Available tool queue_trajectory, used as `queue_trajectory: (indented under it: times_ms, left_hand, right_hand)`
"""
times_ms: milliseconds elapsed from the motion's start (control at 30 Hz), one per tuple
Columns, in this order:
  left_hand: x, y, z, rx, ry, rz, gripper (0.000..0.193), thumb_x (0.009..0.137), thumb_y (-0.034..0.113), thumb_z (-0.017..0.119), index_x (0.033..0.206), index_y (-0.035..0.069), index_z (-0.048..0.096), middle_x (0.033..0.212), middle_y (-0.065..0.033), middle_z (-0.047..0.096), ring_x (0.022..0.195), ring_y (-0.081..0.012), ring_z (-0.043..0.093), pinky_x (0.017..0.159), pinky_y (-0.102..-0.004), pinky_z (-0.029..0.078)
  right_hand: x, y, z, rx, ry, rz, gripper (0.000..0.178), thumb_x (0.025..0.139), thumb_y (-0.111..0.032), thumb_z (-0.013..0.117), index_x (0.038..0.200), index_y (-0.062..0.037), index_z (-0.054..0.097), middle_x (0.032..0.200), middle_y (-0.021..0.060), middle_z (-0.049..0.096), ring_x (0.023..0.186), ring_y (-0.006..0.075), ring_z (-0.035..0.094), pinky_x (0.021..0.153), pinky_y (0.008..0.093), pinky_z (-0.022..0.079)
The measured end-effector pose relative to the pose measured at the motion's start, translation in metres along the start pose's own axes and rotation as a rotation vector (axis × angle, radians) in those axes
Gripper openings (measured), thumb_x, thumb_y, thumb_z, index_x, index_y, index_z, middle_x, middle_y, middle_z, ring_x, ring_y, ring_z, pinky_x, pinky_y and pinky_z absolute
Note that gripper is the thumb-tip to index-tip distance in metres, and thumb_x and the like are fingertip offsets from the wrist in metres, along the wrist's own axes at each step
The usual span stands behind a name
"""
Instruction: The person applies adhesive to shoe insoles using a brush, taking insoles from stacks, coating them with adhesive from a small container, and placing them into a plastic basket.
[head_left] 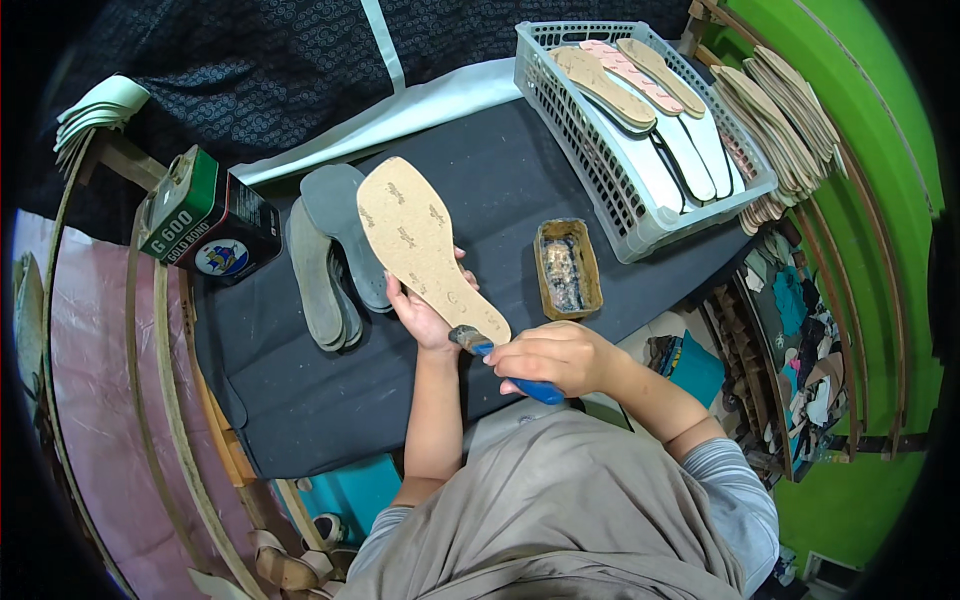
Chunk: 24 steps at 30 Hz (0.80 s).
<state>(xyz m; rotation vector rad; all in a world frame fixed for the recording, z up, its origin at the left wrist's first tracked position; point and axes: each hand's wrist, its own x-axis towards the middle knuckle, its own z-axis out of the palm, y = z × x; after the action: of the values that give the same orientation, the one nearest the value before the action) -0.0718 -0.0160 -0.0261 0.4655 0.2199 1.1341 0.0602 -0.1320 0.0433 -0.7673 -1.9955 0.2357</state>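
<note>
A tan, shoe-shaped insole with small printed marks is held up over the dark table, its wide end pointing away from me. My left hand supports it from below, fingers curled round its narrow middle. In my right hand is a blue-handled brush, gripped in closed fingers. The brush's dark head is at the heel end of the insole; whether it touches cannot be made out. Left of the insole lie grey soles in overlapping stacks. A crusted, open glue tray sits to the right.
A grey plastic crate of insoles and white pieces stands far right, beside stacked tan insoles. A green and black tin stands at the table's left edge. Wooden rails run along the left; scraps fill a rack on the right.
</note>
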Motion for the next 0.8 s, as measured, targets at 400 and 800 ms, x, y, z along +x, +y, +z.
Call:
queue_trajectory:
  times_ms: [400,800]
  left_hand:
    - [-0.001,0.006,0.004,-0.003,0.032,0.064,0.068,0.089,0.06,0.026,0.121,0.005,0.051,0.096,-0.0156,0.058,0.07,-0.021,0.055,0.061,-0.0354,0.045]
    - [0.002,0.006,-0.001,-0.048,0.005,0.074,0.068,0.087,0.061,0.029,0.116,0.003,0.051,0.094,-0.0149,0.056,0.068,-0.0209,0.052,0.059,-0.0345,0.042]
  right_hand:
    - [-0.009,-0.004,-0.005,0.012,0.033,0.034,0.027,0.074,-0.01,0.073,0.095,0.0002,0.059,0.089,0.0121,0.064,0.069,0.0244,0.063,0.059,0.0318,0.051]
    - [-0.02,0.004,-0.016,-0.162,0.116,0.043,0.027,0.076,-0.01,0.071,0.097,-0.0017,0.057,0.088,0.0115,0.064,0.066,0.0245,0.063,0.057,0.0315,0.051]
